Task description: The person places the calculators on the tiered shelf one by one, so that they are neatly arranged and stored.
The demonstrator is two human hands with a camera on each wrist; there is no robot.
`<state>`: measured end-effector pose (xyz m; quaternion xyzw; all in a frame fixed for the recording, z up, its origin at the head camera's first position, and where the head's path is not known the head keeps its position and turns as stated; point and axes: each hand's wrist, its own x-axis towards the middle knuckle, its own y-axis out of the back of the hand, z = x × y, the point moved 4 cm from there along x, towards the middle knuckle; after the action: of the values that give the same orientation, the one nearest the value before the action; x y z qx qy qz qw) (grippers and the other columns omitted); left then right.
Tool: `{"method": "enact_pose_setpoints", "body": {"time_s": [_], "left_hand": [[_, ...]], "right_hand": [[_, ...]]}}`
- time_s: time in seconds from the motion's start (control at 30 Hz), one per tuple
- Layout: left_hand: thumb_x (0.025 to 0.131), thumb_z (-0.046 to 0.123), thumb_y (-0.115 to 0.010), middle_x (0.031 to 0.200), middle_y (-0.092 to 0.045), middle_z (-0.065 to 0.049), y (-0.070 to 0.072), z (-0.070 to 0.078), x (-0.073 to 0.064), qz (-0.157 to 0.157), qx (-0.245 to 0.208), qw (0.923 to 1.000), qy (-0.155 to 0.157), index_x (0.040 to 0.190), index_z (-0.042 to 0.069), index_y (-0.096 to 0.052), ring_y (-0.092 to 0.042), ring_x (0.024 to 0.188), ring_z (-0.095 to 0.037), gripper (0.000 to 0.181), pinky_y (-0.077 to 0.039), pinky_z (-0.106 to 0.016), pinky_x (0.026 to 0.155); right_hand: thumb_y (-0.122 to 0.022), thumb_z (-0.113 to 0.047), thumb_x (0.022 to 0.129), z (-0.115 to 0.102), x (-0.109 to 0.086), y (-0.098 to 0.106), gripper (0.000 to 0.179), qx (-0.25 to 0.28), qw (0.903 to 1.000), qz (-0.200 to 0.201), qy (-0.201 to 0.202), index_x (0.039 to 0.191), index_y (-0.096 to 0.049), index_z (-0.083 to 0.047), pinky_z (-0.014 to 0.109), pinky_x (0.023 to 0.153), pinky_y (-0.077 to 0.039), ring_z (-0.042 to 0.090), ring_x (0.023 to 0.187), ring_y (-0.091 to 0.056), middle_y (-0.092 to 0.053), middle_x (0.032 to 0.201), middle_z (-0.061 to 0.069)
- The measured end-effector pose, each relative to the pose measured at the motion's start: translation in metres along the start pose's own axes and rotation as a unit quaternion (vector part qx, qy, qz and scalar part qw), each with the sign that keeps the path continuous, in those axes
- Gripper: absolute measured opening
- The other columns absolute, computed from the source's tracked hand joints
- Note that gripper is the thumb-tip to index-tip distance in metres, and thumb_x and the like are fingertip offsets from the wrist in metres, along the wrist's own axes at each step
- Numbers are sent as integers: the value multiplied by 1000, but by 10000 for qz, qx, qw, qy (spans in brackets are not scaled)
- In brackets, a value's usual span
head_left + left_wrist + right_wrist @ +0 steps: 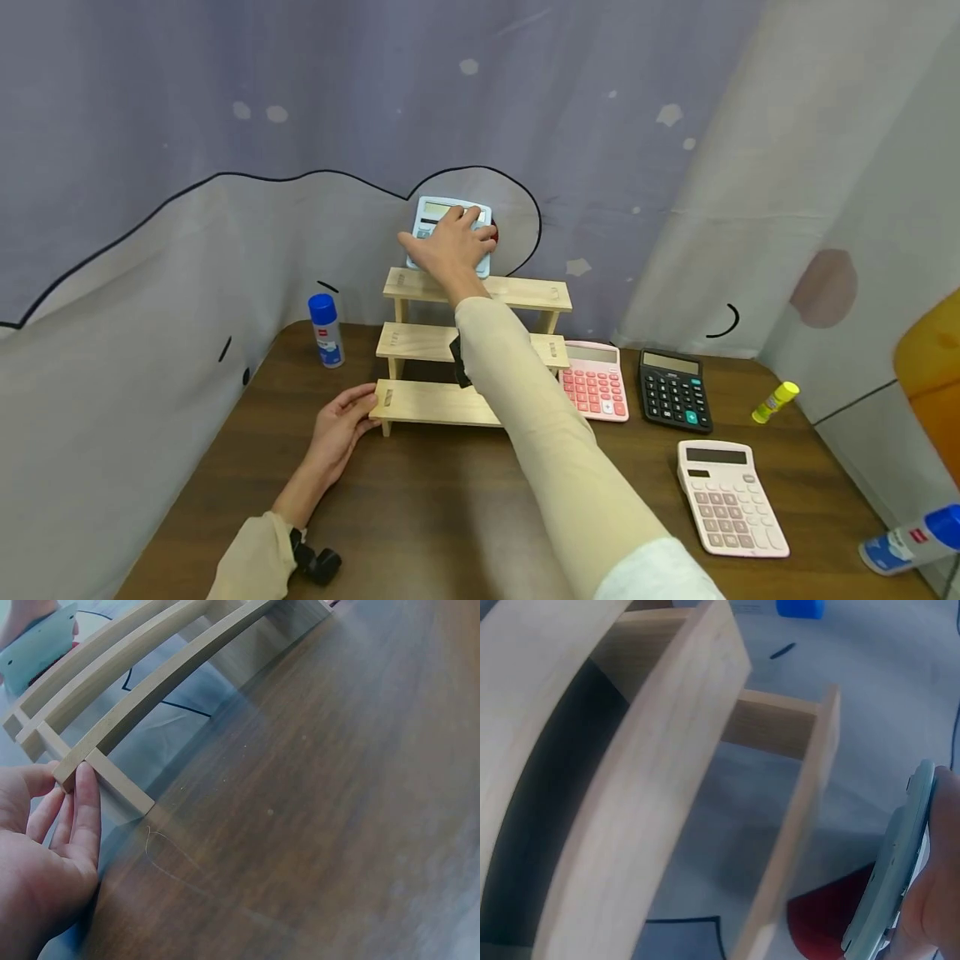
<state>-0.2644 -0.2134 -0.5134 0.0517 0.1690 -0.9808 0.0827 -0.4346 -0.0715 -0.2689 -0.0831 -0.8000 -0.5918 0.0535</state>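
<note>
A three-tier wooden display stand (438,402) stands on the table, its steps rising toward the back. At the left end of its lowest board, my left hand (340,435) pinches the wood between thumb and fingers; the left wrist view shows the fingertips under the board beside the leg. My right hand (453,247) reaches over the stand and grips a light blue calculator (425,218), spread across its face and keys. The calculator is tilted upright at the top board, its screen uppermost. In the right wrist view, the calculator (889,870) shows edge-on beyond the top board.
Right of the stand lie a pink calculator (596,385), a black calculator (675,392) and a pale pink-white calculator (731,500). A yellow glue stick (775,402) is farther right. Blue-capped spray cans stand at back left (327,332) and lie at front right (903,542). A curtain (337,242) hangs behind.
</note>
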Motion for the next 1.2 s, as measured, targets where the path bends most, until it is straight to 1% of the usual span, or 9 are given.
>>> {"method": "enact_pose_setpoints", "body": {"time_s": [0.1, 0.23, 0.37, 0.57, 0.7, 0.8, 1.0, 1.2], "left_hand": [[99, 17, -64, 102, -66, 9, -2, 1, 0, -39, 15, 10000, -51, 136, -1, -52, -64, 86, -7, 43, -56, -21, 77], [99, 17, -63, 102, -66, 9, -2, 2, -2, 6, -13, 9999, -101, 134, 0, -53, -64, 86, -7, 40, -56, -22, 76], [99, 17, -63, 102, -66, 9, -3, 1, -3, 26, -49, 10000, -62, 133, 1, -54, -64, 86, -8, 39, -56, -22, 77], [99, 17, -64, 105, -66, 7, -8, -3, -2, -12, -38, 10000, 42, 136, -2, -52, -64, 88, -8, 43, -56, -22, 78], [99, 15, -64, 106, -65, 6, -11, -5, -4, 20, -8, 10000, 67, 137, -3, -51, -64, 87, -8, 44, -56, -22, 76], [99, 15, -64, 105, -65, 7, -12, -5, -4, 25, -6, 10000, 78, 138, -3, -51, -64, 86, -8, 45, -56, -22, 76], [99, 15, -64, 101, -66, 8, -13, -6, -3, 66, -16, 10000, 63, 137, -2, -51, -64, 86, -8, 44, -56, -22, 76], [99, 14, -63, 102, -65, 7, -16, -10, -3, 3, -32, 9999, 107, 138, -3, -50, -64, 86, -9, 44, -56, -22, 76]], "right_hand": [[-48, -83, 80, 1, -1, -7, 109, 3, 10000, -9, 32, 158, -21, -12, 58, 111, -32, 50, 141, -28, -21, 158, 17], [-47, -83, 81, 1, -2, -16, 109, 15, 9998, -55, 164, 158, -20, -10, 59, 113, -30, 51, 142, -26, -21, 159, 18], [-47, -82, 81, 2, -2, -22, 109, -11, 9997, -92, 239, 158, -20, -10, 59, 114, -30, 51, 142, -27, -20, 160, 18], [-47, -81, 82, 13, 2, -26, 108, -8, 9996, -167, 208, 159, -18, -11, 60, 114, -29, 52, 142, -25, -17, 162, 18], [-49, -80, 83, 20, -1, -29, 107, 22, 9997, -173, 198, 158, -19, -10, 60, 115, -28, 53, 143, -24, -19, 160, 19], [-50, -79, 83, 21, -1, -33, 106, 7, 9996, -171, 209, 158, -20, -10, 61, 114, -28, 54, 143, -24, -19, 160, 19], [-50, -80, 81, 17, 1, -42, 108, -45, 9996, -124, 248, 157, -21, -10, 62, 112, -30, 55, 142, -25, -21, 159, 19], [-50, -79, 81, 20, -1, -47, 106, -177, 9996, -118, 169, 157, -23, -10, 60, 110, -33, 53, 141, -27, -23, 158, 19]]}}
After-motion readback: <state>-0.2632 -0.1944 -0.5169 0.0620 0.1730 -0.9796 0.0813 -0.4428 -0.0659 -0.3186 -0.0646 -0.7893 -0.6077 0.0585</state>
